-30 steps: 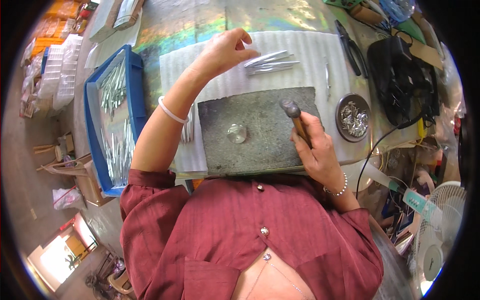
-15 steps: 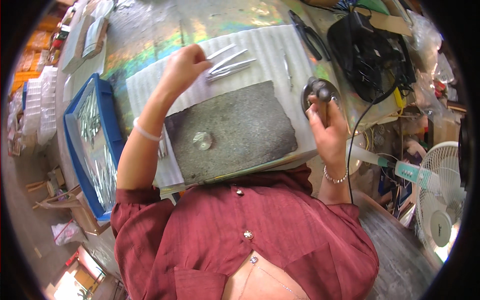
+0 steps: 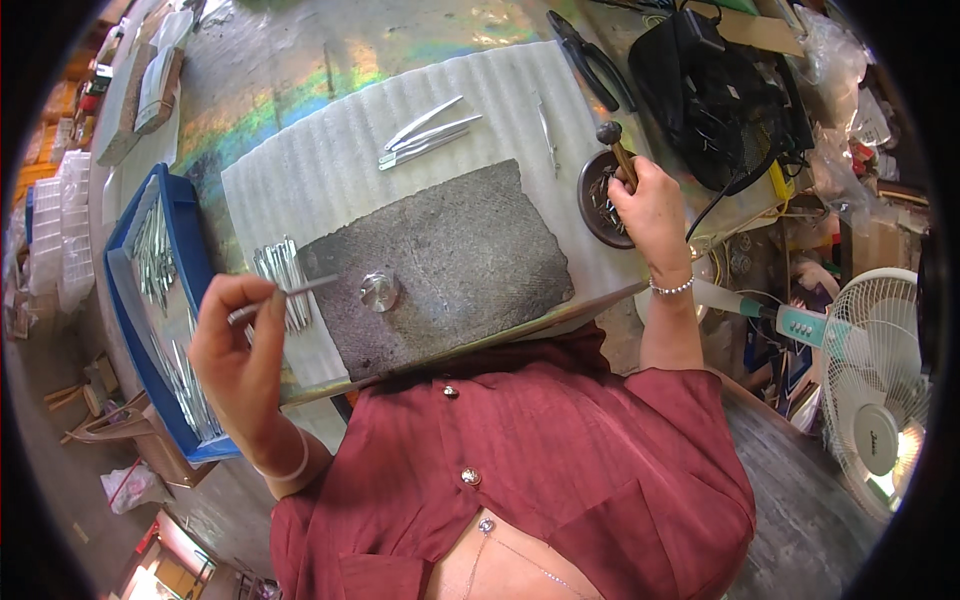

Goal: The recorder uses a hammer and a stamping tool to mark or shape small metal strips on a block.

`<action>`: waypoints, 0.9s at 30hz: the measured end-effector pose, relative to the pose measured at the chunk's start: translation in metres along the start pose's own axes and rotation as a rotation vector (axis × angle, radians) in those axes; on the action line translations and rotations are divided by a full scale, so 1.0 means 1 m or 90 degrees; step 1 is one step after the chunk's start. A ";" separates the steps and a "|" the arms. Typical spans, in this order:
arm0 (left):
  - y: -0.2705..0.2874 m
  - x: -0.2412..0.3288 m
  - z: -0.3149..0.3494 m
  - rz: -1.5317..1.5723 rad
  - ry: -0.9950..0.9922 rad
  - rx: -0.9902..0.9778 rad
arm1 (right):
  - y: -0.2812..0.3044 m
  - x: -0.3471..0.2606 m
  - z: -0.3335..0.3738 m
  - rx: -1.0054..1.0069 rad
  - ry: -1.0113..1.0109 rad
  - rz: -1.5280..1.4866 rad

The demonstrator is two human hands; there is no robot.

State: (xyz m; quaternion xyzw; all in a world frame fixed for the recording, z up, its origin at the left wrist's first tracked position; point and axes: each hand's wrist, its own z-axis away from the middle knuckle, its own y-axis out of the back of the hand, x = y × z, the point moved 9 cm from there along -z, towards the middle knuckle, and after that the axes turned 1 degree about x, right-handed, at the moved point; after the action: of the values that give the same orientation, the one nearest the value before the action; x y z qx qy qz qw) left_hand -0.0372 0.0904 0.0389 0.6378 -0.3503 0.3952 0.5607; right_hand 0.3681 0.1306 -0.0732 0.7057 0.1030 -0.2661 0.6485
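My left hand (image 3: 238, 365) pinches a slender metal piece (image 3: 318, 284), which looks like tweezers, near the left edge of a dark rough slab (image 3: 480, 250). On that slab sits a small round metal block (image 3: 379, 291). My right hand (image 3: 652, 215) grips a hammer (image 3: 624, 160) by its handle, head upward, over a brown bowl (image 3: 588, 222) holding small metal bits. A row of tweezers (image 3: 284, 272) lies beside the slab, close to my left hand. Several more tweezers (image 3: 428, 137) rest beyond the slab, and a single thin one (image 3: 547, 130) lies farther right.
White foam sheet (image 3: 330, 150) lies beneath the slab. At left stands a blue tray (image 3: 192, 230) with many tweezers. Black pliers (image 3: 592, 65) and a black bag (image 3: 715, 105) are at the far right, with a cable hanging down. A fan (image 3: 875, 375) stands at the right.
My left hand has come back from the far tweezers toward the slab's left side, now with a piece in it. My right hand has shifted slightly, tilting the hammer and uncovering the bowl.
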 end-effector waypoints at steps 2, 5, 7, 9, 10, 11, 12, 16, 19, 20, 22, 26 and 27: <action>-0.003 -0.004 0.011 -0.046 -0.018 -0.016 | 0.000 0.001 -0.001 -0.001 0.000 0.021; -0.010 -0.009 0.022 -0.089 -0.028 -0.030 | 0.001 0.002 0.000 0.028 0.040 0.048; -0.013 -0.013 0.026 -0.104 -0.039 -0.039 | 0.002 0.005 0.002 0.021 0.025 0.022; -0.016 -0.018 0.026 -0.102 -0.038 -0.043 | 0.005 0.004 0.004 0.012 0.010 -0.006; -0.019 -0.018 0.026 -0.107 -0.047 -0.056 | 0.008 0.005 0.005 0.011 -0.014 -0.038; -0.023 -0.019 0.026 -0.109 -0.057 -0.069 | 0.010 0.009 0.006 0.012 -0.039 -0.069; -0.025 -0.022 0.026 -0.102 -0.050 -0.079 | 0.011 0.011 0.006 0.010 -0.039 -0.068; -0.038 -0.031 0.026 -0.043 -0.057 -0.099 | 0.009 0.033 0.009 0.001 -0.092 -0.190; -0.052 -0.049 0.029 -0.068 -0.007 -0.187 | 0.009 0.042 0.013 0.005 -0.108 -0.304; -0.049 -0.055 0.030 -0.053 0.020 -0.167 | 0.007 0.035 0.014 0.003 -0.109 -0.386; -0.042 -0.066 0.034 -0.011 0.046 -0.137 | 0.006 0.022 0.022 -0.034 -0.150 -0.483; -0.040 -0.077 0.042 0.241 0.167 -0.114 | -0.001 -0.031 0.043 -0.151 -0.158 -0.676; -0.039 -0.077 0.043 0.238 0.171 -0.109 | -0.003 -0.041 0.047 -0.158 -0.158 -0.678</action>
State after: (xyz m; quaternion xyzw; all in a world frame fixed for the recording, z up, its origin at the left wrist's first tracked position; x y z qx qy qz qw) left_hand -0.0317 0.0526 -0.0494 0.4541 -0.4166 0.5420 0.5714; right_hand 0.3209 0.0938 -0.0553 0.4377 0.3987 -0.6241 0.5099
